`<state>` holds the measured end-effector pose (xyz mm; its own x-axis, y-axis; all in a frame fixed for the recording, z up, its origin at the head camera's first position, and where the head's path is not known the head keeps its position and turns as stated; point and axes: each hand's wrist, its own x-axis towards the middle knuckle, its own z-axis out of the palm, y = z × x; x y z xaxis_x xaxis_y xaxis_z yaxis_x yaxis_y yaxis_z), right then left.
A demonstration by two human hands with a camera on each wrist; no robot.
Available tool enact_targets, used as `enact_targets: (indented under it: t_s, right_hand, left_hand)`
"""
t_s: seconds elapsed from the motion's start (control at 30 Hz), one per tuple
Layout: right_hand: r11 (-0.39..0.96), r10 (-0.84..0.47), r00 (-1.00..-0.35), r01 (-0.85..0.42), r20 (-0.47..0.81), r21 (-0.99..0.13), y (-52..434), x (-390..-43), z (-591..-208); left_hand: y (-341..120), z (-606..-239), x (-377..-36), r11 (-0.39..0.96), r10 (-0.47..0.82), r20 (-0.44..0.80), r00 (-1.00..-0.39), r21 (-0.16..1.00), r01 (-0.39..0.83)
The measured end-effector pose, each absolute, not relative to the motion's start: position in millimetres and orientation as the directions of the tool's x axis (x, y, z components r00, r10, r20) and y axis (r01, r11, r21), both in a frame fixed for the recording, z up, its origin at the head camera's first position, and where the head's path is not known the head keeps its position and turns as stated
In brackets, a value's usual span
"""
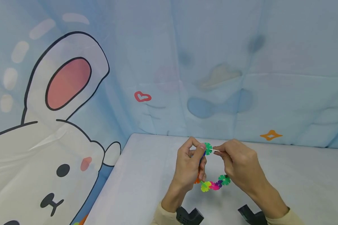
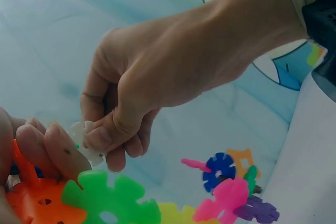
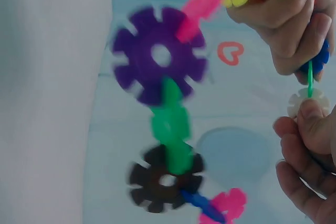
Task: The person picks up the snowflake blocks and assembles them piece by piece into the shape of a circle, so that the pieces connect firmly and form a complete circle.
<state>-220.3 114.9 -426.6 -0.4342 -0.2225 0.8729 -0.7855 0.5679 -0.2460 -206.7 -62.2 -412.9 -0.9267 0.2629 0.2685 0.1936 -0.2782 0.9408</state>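
A chain of coloured notched plastic discs hangs from my left hand [image 1: 188, 165], which grips it near a blue disc [image 3: 324, 55]. Past those fingers, a green disc [image 1: 208, 149] sticks out at the chain's end. My right hand [image 1: 242, 165] pinches a white disc [image 3: 295, 101] between thumb and fingers, edge-on in the head view. White and green discs touch; how deep their slots interlock cannot be seen. Lower along the chain are orange [image 2: 39, 203], light green [image 2: 107, 198], yellow [image 1: 205, 187], pink [image 1: 214, 186], purple [image 3: 136, 56] and dark brown [image 3: 147, 195] discs.
Both hands are above a white table [image 1: 135, 187]. Behind it hangs a light blue printed cloth [image 1: 157, 47], with a large cartoon rabbit [image 1: 31, 168] on the left. Dark wrist cameras are worn on the left [image 1: 189, 216] and right [image 1: 252, 215] wrists.
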Motion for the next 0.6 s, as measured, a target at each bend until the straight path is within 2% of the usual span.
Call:
enact_targets:
  t_s: [0.13,0.2,0.3,0.4,0.5,0.6]
  right_hand:
    - [0.547,-0.221,-0.449,-0.792,0.866,-0.271,117,-220,-424]
    - [0.534,-0.227,-0.475,-0.791,0.850,-0.300,121,-221,-421]
    - [0.544,-0.233,-0.580,-0.743,0.780,-0.390,131,-222,-417]
    - [0.574,-0.225,-0.722,-0.640,0.654,-0.510,145,-225,-416]
    - [0.557,-0.226,-0.853,-0.509,0.470,-0.656,160,-232,-420]
    - [0.478,-0.299,-0.923,-0.365,0.242,-0.799,170,-239,-426]
  left_hand:
    - [-63,-414,-210,-0.287,0.255,0.273,-0.928,0.937,0.197]
    - [-64,-414,-212,-0.291,0.243,0.266,-0.933,0.937,0.191]
    - [-65,-414,-214,-0.305,0.209,0.247,-0.946,0.936,0.177]
    - [-67,-414,-215,-0.334,0.167,0.241,-0.956,0.926,0.175]
    - [-70,-413,-215,-0.372,0.126,0.247,-0.961,0.909,0.185]
    - [-71,-412,-214,-0.415,0.103,0.248,-0.963,0.891,0.185]
